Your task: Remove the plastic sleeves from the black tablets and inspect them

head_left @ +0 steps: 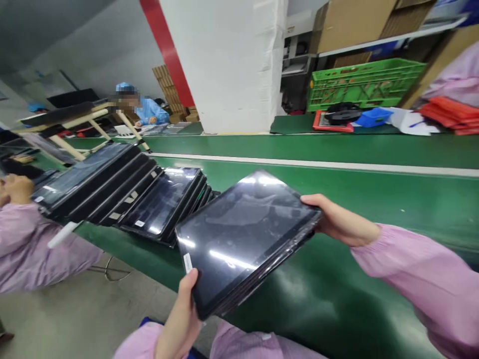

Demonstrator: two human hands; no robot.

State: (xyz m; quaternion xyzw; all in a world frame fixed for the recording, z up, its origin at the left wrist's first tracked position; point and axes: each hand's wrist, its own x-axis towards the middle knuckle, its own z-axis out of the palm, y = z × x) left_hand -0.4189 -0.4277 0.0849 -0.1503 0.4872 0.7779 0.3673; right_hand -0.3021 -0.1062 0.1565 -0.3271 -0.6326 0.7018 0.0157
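We've got a glossy black screen panel (243, 239) held firmly in both hands: left hand (179, 319) closed on its near edge, right hand (339, 219) closed on the far corner. It's tilted above the green belt surface (411, 209). A slip from that two-point grip could knock it into the leaning row of panels (164, 199) just left of our hands. Glare hides any scratches.

We log bright, even indoor light, apparently from above. White streaks of glare cross the black display panel (239, 244), and a soft sheen spreads over the green conveyor belt (374, 209). Shadows stay faint. Wide-angle distortion bends the frame's edges and tilts the white pillar (224, 65); the corners look slightly soft.
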